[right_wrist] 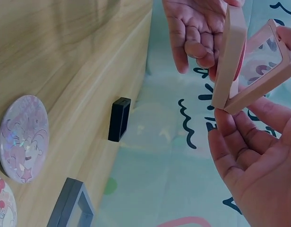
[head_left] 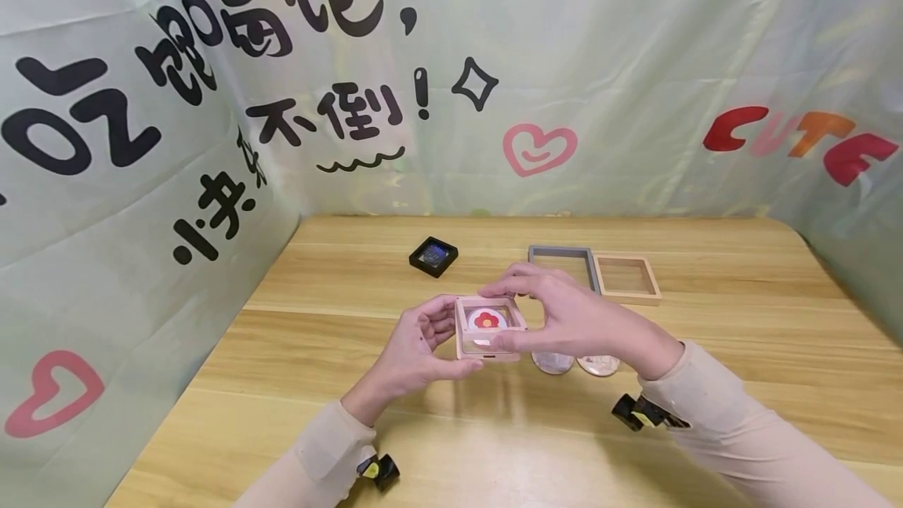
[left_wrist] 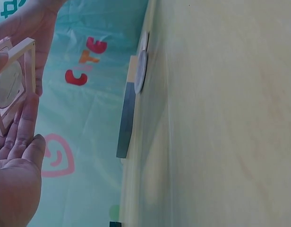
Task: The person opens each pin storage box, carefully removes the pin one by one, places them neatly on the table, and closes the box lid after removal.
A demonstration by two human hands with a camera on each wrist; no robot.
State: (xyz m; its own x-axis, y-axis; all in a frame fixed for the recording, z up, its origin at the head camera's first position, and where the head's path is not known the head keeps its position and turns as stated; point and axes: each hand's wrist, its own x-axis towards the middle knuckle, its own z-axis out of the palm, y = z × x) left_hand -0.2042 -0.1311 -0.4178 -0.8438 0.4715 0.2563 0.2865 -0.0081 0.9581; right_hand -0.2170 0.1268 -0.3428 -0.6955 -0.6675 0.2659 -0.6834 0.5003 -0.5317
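Observation:
Above the table, both hands hold a small pink display frame (head_left: pixel 463 335) with clear panes, its two halves swung apart in a V in the right wrist view. A round white badge with a red flower (head_left: pixel 487 320) shows within it. My left hand (head_left: pixel 416 343) grips the frame's left side, thumb near the lower edge. With thumb and fingers, my right hand (head_left: pixel 571 316) pinches the tilted half (right_wrist: pixel 266 94) from the other side. Part of the badge is hidden by the right thumb in the left wrist view.
A black frame (head_left: pixel 433 269) lies farther back on the wooden table (head_left: pixel 317 335). Behind the right hand are a blue-grey frame (head_left: pixel 560 249) and a light wood frame (head_left: pixel 638 299). Two round badges, one purplish (right_wrist: pixel 23 139) and one whitish (right_wrist: pixel 4 201), lie nearby. Printed cloth surrounds the table.

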